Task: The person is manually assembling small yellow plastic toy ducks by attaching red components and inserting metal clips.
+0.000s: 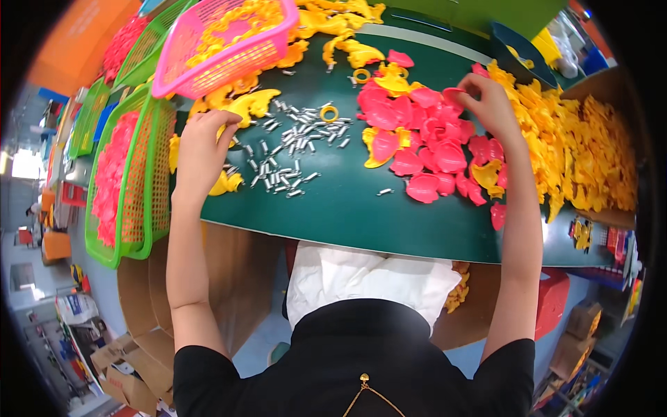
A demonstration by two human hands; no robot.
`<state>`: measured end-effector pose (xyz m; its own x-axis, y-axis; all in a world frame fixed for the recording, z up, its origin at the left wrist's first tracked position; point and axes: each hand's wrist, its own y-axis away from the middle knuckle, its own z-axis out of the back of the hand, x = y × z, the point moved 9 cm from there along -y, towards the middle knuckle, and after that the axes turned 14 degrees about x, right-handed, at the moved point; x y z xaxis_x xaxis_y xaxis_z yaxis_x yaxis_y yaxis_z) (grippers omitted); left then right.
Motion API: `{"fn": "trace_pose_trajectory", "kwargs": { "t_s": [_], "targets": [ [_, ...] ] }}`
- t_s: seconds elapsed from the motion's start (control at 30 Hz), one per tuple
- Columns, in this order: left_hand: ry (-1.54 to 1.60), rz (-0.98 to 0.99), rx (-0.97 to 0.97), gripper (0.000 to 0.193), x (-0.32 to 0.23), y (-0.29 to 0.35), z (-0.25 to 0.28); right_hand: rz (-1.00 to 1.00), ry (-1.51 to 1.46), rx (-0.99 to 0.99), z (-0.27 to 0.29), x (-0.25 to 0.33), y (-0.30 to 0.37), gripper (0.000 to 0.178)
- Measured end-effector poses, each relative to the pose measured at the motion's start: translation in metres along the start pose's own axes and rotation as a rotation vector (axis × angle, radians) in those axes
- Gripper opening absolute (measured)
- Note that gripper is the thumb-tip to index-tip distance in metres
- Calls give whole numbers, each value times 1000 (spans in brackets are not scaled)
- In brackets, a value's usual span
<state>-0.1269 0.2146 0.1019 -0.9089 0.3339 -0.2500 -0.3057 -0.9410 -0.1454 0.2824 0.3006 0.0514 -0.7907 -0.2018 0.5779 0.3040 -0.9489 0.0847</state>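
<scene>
My left hand (205, 146) is over the left of the table, thumb and fingertips pinched together beside a yellow curved plastic part (253, 105). Whatever sits between those fingertips, if anything, is too small to make out. To the right of it lie many small silver metal cylinders (299, 132) and a yellow ring (328, 113). At the upper right edge of a heap of pink shell-shaped plastic pieces (445, 156), my right hand (495, 108) has its thumb and fingers closed on a pink plastic piece (453, 96). Several yellow parts (381, 146) are mixed into the pink heap.
A pink basket (229, 59) of yellow rings stands at the back left. Green baskets (142, 187) with pink pieces flank the table's left side. Yellow parts (535, 132) pile up on the right, spilling from a cardboard box (615, 104). The green tabletop (333, 208) ends near my lap.
</scene>
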Motion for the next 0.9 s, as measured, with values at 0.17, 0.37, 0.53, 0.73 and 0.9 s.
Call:
{"fn": "trace_pose_trajectory", "kwargs": {
  "t_s": [0.17,0.37,0.53,0.73,0.9],
  "targets": [
    [-89,-44,-42,27,16,-19,-20,34,13,-104,6,1,13,16],
    [-278,-99,222,60,32,-59,-52,138,-445,-94,-29,77,90,25],
    [-314,-253,154,52,5,-70,-55,108,-703,134,-131,106,142,17],
    [-416,-384,-141,22,-8,-69,-39,249,-461,-6,-147,127,125,24],
    [508,-138,-276,13,-24,-42,-4,214,-430,-155,-123,109,110,20]
  ]
}}
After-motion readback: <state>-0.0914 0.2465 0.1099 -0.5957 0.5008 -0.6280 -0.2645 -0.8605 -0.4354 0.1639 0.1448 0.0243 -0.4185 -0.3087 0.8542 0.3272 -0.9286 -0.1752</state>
